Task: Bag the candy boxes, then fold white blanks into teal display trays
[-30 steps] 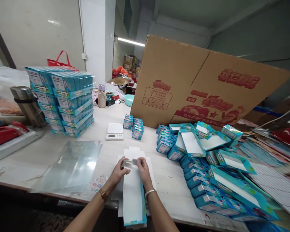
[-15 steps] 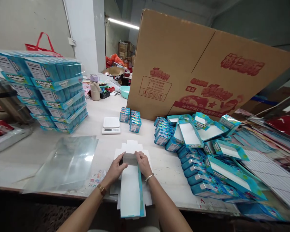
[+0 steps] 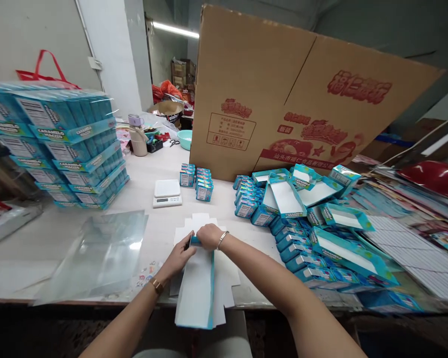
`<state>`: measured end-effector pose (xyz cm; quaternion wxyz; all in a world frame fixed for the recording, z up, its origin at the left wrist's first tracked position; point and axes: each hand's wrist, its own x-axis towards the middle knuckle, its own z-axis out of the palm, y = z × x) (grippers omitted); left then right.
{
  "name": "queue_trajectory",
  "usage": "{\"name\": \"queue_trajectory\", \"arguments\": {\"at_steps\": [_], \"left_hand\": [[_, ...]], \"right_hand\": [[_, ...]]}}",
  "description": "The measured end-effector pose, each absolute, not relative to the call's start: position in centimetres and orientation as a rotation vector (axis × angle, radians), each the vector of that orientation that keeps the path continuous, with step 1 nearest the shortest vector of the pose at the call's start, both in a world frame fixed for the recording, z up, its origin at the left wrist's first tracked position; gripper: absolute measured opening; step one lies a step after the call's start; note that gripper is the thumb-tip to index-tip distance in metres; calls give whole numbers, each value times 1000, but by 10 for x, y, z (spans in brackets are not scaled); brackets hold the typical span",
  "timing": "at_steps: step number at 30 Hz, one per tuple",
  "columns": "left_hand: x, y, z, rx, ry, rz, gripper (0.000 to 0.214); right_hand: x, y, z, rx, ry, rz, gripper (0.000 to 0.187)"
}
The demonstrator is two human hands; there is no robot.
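A blue cardboard display tray [image 3: 197, 291] with a white inside lies lengthwise in front of me, its near end jutting past the table edge. My left hand [image 3: 179, 256] grips its far left corner, thumb inside and fingers outside the wall. At the far end, my right hand [image 3: 209, 236] is curled closed over the end wall, which now stands folded up in blue; its fingertips are hidden. Under the tray lie flat white card blanks [image 3: 224, 278], stepped at their edges.
Left stand stacked filled trays [image 3: 78, 144] and clear plastic sheets [image 3: 108, 248]. A white scale [image 3: 167, 194] and small blue boxes [image 3: 203, 185] are ahead. Right are folded trays [image 3: 285, 196] and rows of boxes [image 3: 302, 271]. A large carton [image 3: 269, 99] stands behind.
My right hand has shifted from the tray's far right corner to the middle of its end wall and curled over it. The grey inner flap there no longer shows. The view has turned slightly right.
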<state>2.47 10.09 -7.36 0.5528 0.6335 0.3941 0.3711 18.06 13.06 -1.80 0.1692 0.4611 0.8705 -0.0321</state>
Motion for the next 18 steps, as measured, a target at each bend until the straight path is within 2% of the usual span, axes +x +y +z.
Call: {"name": "queue_trajectory", "arguments": {"at_steps": [10,13,18], "left_hand": [[23,105,-64,1532,894,854,48],[28,104,-70,1558,937,856,50],[41,99,-77,1653,1145,919,55]], "right_hand": [[210,115,-13,1508,2440,-259,30],[205,109,-14,1542,2435,-235,23],[188,100,-19,1588,2436,-154,28]]}}
